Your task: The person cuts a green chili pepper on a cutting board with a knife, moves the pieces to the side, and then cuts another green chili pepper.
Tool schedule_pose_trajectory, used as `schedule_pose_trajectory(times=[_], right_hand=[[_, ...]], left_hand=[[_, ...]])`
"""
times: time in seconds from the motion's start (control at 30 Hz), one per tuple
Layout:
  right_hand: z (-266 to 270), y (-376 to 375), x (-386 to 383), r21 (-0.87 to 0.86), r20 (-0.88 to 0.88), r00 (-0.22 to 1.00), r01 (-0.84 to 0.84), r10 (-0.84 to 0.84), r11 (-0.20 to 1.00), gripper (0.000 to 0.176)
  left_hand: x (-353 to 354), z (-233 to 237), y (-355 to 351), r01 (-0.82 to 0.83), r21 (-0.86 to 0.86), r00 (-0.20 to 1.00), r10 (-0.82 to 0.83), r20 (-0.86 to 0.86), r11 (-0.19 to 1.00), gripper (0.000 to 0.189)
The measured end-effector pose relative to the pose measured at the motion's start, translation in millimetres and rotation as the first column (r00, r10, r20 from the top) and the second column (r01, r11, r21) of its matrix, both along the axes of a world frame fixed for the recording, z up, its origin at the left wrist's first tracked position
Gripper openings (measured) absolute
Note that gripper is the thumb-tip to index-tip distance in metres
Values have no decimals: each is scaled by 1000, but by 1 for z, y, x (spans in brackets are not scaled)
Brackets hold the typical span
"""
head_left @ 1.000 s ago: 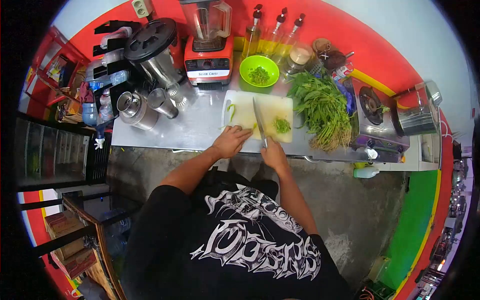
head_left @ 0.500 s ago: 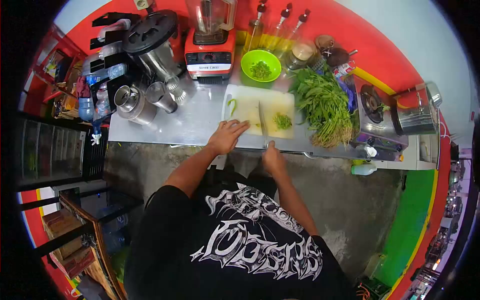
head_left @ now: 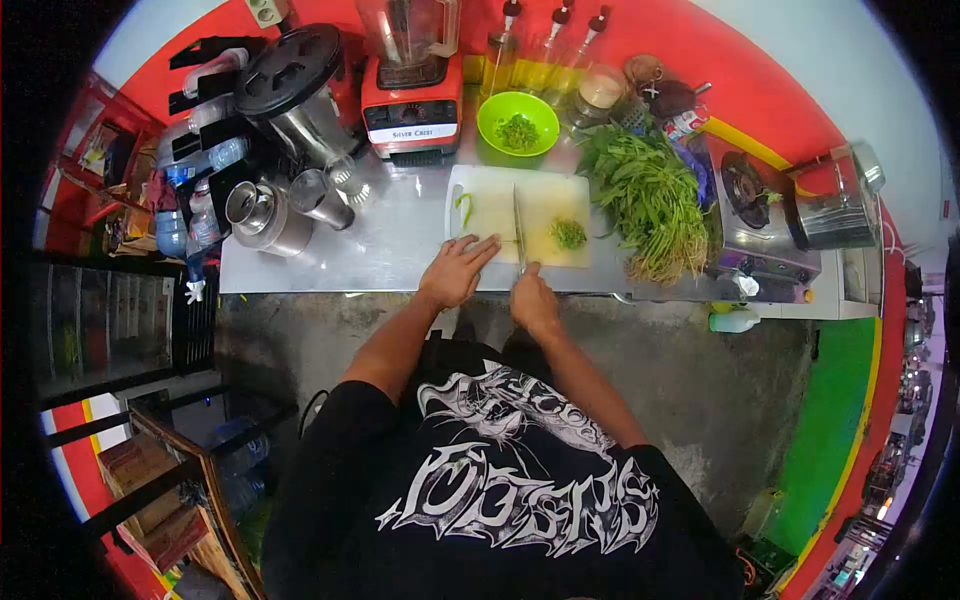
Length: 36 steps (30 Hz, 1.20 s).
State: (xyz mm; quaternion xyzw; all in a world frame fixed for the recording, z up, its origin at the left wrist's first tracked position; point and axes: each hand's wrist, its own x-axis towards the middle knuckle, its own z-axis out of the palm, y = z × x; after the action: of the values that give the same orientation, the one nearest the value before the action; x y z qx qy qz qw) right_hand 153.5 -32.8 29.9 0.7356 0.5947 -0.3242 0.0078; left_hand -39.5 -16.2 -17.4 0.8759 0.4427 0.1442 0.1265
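Observation:
My right hand [head_left: 534,298] is wrapped round the handle of a knife [head_left: 518,225] at the front edge of a white cutting board [head_left: 490,182]. The blade points away from me across the board. My left hand [head_left: 459,270] lies on the board's front left part, fingertips close to the blade; a small green piece shows by them, mostly hidden. A green chili [head_left: 465,207] lies at the board's left. Chopped green pieces [head_left: 568,234] form a small pile right of the knife. Behind the board, a lime green bowl [head_left: 543,118] holds more chopped greens.
A leafy green bunch [head_left: 655,195] lies right of the board, beside a gas stove [head_left: 755,245] with a metal pot [head_left: 835,215]. Behind stand a red blender [head_left: 412,110] and oil bottles [head_left: 500,60]. Left are a metal jug [head_left: 268,218] and a steel cup [head_left: 322,198].
My right hand and the knife have shifted slightly left and away from me, closer to my left hand. The view has moved slightly.

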Motion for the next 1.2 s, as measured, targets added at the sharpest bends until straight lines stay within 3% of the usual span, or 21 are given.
schedule_pose_trajectory(times=[0.13, 0.27, 0.33, 0.4, 0.43, 0.53, 0.67, 0.83, 0.9, 1.03, 1.13, 1.2], right_hand=[[2, 26, 8, 126, 46, 989, -146, 141, 981, 38], [-12, 26, 7, 131, -9, 997, -79, 81, 988, 35], [1, 10, 2, 87, -8, 986, -165, 166, 982, 38], [-6, 5, -8, 85, 80, 995, -60, 53, 995, 37], [-6, 6, -6, 110, 84, 989, -130, 121, 985, 34], [3, 26, -1, 194, 63, 990, -135, 125, 972, 31], [15, 26, -1, 100, 76, 966, -253, 246, 962, 34], [-7, 16, -7, 189, 150, 975, -189, 162, 964, 40], [1, 28, -1, 131, 110, 966, -246, 232, 961, 40], [8, 38, -1, 85, 4, 977, -211, 211, 974, 41], [3, 17, -6, 84, 40, 984, -175, 172, 981, 32], [-6, 13, -7, 141, 55, 991, -132, 125, 981, 31]], left_hand=[[-2, -5, 0, -3, 31, 1000, 2, 10, 1000, 73], [-1, -2, 1, -10, -20, 1000, 10, 15, 1000, 75], [-1, -5, 2, -20, 9, 999, 19, 37, 1000, 77], [-2, -2, 2, -31, -15, 997, 32, 74, 999, 78], [-2, 0, 2, -34, -19, 997, 36, 73, 999, 78], [0, 1, -1, -44, -36, 996, 47, 79, 998, 78], [-1, 4, 2, -72, -68, 990, 79, 116, 995, 76], [-2, -1, 4, -88, -61, 989, 94, 115, 994, 75], [-2, -4, 4, -84, -64, 990, 91, 111, 994, 74], [-3, -4, 6, -89, -89, 983, 102, 151, 992, 71], [-2, -7, 4, -106, -14, 974, 107, 198, 994, 69], [-1, -10, 3, -210, 70, 966, 196, 169, 975, 65]])
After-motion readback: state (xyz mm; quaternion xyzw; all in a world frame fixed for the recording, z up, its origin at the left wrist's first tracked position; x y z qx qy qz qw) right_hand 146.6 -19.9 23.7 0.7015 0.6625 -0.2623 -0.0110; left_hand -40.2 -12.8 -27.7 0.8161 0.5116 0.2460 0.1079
